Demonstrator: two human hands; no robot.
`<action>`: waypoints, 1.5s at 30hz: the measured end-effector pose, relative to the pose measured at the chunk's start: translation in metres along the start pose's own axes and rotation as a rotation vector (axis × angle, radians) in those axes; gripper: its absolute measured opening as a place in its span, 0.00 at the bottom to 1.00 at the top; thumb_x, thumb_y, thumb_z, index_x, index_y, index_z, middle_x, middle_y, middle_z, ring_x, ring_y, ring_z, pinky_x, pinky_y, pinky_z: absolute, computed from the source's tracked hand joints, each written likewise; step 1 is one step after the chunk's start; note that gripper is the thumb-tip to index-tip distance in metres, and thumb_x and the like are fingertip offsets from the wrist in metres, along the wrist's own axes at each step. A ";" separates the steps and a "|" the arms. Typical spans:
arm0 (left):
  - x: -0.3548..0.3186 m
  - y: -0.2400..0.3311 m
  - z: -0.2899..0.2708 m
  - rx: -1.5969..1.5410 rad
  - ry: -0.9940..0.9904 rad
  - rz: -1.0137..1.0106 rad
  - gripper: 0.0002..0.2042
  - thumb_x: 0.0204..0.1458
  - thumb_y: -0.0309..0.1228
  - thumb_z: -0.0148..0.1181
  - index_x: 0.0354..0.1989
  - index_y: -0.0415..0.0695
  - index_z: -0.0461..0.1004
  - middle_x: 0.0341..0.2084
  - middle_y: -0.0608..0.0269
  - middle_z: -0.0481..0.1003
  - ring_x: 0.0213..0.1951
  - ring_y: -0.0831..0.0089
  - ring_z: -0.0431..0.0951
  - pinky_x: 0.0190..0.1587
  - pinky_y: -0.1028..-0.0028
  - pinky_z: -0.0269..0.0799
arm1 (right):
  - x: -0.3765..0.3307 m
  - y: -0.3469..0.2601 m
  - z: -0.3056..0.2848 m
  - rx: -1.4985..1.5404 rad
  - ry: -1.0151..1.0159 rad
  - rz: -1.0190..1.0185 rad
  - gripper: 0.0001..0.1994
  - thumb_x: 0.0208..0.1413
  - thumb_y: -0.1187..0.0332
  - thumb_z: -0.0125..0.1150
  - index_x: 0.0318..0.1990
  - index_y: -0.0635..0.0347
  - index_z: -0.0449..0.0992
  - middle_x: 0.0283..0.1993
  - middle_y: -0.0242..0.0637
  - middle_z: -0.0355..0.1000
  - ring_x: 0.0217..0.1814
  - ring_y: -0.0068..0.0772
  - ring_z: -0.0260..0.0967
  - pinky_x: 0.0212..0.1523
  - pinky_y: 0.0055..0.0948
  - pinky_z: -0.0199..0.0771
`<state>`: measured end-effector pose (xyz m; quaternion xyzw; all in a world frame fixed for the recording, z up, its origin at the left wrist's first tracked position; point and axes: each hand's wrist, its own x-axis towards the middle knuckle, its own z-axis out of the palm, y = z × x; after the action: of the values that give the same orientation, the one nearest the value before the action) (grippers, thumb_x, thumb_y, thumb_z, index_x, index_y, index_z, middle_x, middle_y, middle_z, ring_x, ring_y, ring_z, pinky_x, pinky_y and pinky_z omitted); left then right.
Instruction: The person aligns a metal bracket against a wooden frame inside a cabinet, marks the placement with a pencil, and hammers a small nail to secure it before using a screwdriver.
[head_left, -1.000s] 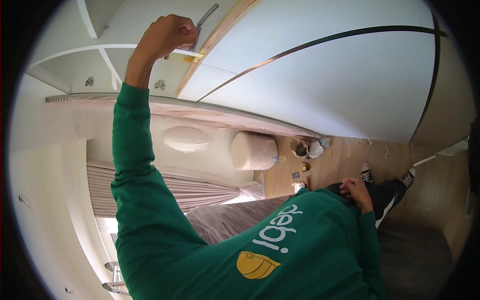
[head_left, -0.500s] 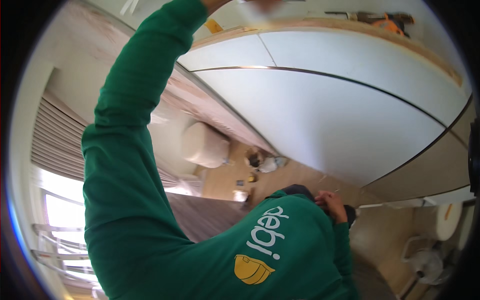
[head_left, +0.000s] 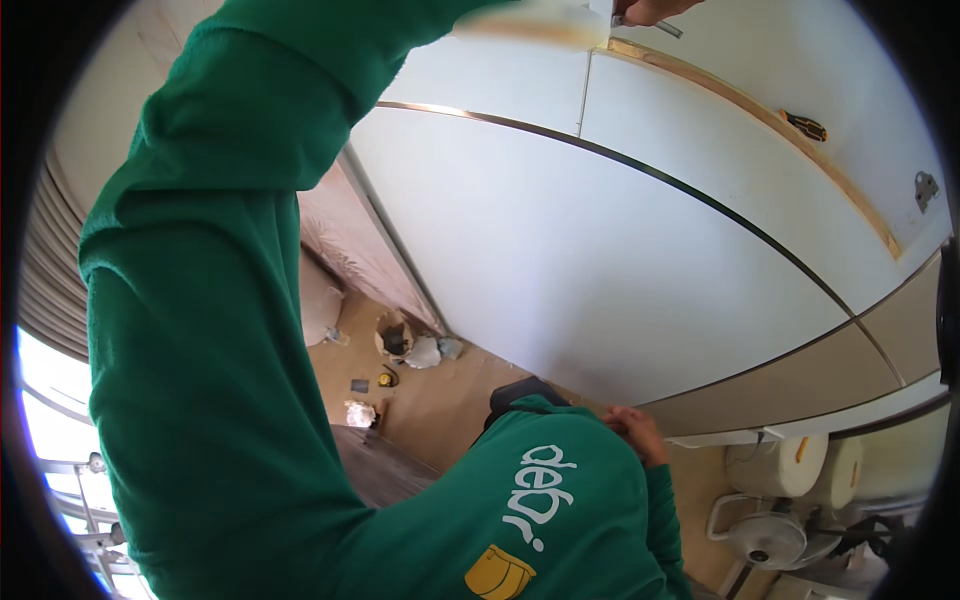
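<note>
My left arm in its green sleeve reaches up and over the cabinet's top edge. The hand at the top, my left hand [head_left: 655,9], is cut off by the frame's edge. Its fingers are bent together beside a thin metal piece [head_left: 668,29]; what they grip I cannot make out. Left of it a pale board-like piece [head_left: 540,27] is smeared by motion. Low in front of my body, close to the white cabinet panel [head_left: 600,240], my right hand [head_left: 640,432] has its fingers curled in. Anything within them is hidden.
On the white surface beyond the wooden edge strip [head_left: 770,105] lie a black-and-yellow screwdriver [head_left: 804,125] and a metal hinge [head_left: 926,190]. Far below, a bag [head_left: 394,335] and a tape measure [head_left: 387,379] rest on the floor. A fan [head_left: 770,540] stands lower right.
My view has turned, and the cabinet's seam sits further right. The left hand has come further right along the top. An orange item near the tools no longer shows. My right hand stays low.
</note>
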<state>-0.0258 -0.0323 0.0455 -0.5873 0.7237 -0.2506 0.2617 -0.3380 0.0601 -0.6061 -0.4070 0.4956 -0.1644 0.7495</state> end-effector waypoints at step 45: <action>0.013 -0.011 -0.026 -0.196 -0.153 0.040 0.11 0.55 0.25 0.59 0.38 0.30 0.85 0.35 0.42 0.83 0.34 0.50 0.81 0.40 0.56 0.77 | -0.062 0.011 0.012 0.149 -0.110 0.171 0.22 0.70 0.56 0.63 0.62 0.63 0.77 0.52 0.41 0.82 0.49 0.33 0.80 0.52 0.34 0.81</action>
<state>-0.0375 -0.0458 0.0705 -0.6128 0.7344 -0.1277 0.2624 -0.3575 0.1120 -0.5747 -0.3148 0.4731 -0.1134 0.8150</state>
